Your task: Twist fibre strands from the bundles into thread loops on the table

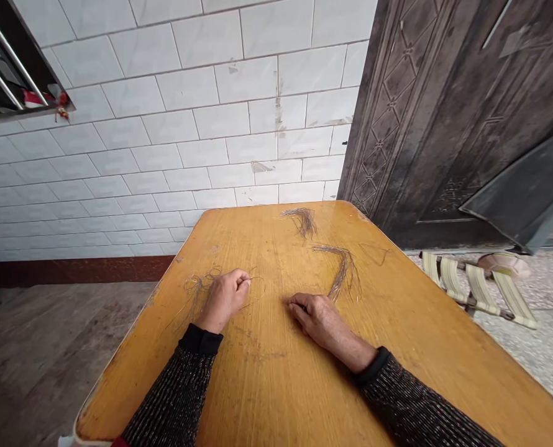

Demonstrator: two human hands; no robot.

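Fingers of the left hand (226, 298) pinch thin wire (202, 282) toward the desk's (267, 397) left edge; the right hand's (322, 319) curl, grip unclear. The wire looks light, springy; best pinched near an end.

bare left hand (225, 298) partly hides thin, looped, brownish strands (196, 284), too fine to count from here; dark carved door (444, 124) cut off above.

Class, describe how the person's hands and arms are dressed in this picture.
The left hand and right hand are ungloved. Both arms wear long black sleeves with fine, pale flecked lines running lengthwise, ending in plain black cuffs. A bit of red fabric shows by the left sleeve.
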